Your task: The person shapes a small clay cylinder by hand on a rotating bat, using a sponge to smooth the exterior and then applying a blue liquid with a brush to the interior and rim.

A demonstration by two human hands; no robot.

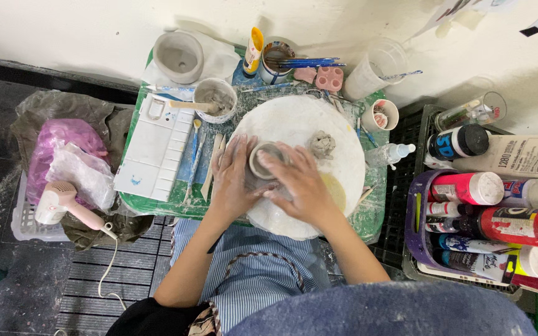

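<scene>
Both hands cup one item: left hand (pixel 235 180) and right hand (pixel 300 183) closed around a small grey wet-clay cup (pixel 266 160), fingers wrapped on its wall from either side, open mouth up. Cup stands near the middle of a round white clay-smeared turntable (pixel 294 121), the landmark for all that follows. Step in hand, by judgement: shaping and thinning the wall; the next move would call for light, even pressure (soft clay dents easily). On the turntable beyond the cup, a lump of spare grey clay (pixel 322 144), close but apart. Left of the turntable, wooden modelling tools (pixel 213 165) and a white plastic paint palette (pixel 155 146). Beyond it, a white bowl of grey slip (pixel 215 99) and a jar of blue-handled brushes (pixel 276 62). Right of it, a crate of paint bottles (pixel 490 218), well apart. Open room: bare turntable surface right of the cup; near rim overhangs the lap.
</scene>
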